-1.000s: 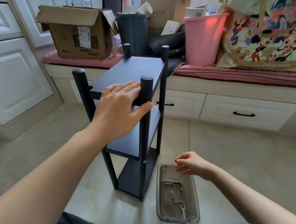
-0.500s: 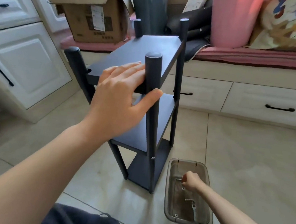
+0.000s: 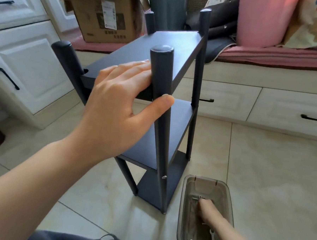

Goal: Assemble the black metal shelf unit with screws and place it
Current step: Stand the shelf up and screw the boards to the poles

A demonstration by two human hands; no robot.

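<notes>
The black three-tier shelf unit (image 3: 176, 47) stands upright on the tiled floor with four round posts. My left hand (image 3: 114, 103) holds its near top edge, with the fingers flat on the top shelf and the thumb against the front post. A silver screw (image 3: 164, 177) shows low on that post. Beside the shelf's foot on the right lies a clear plastic tray (image 3: 229, 193). My right hand (image 3: 207, 209) reaches down into it among small screws. Its fingertips are hidden, so whether it holds anything is unclear. A small wrench (image 3: 212, 236) lies in the tray.
White cabinets (image 3: 28, 67) stand at the left. Behind the shelf, a drawer bench (image 3: 265, 101) carries a cardboard box (image 3: 104, 16), a dark bin (image 3: 167, 8) and a pink bin (image 3: 260, 20). Bare floor tiles (image 3: 270, 171) spread to the right.
My right hand dropped from the tray's far rim down into the tray among the screws. The view came closer and tilted down. My left hand stayed on the top shelf.
</notes>
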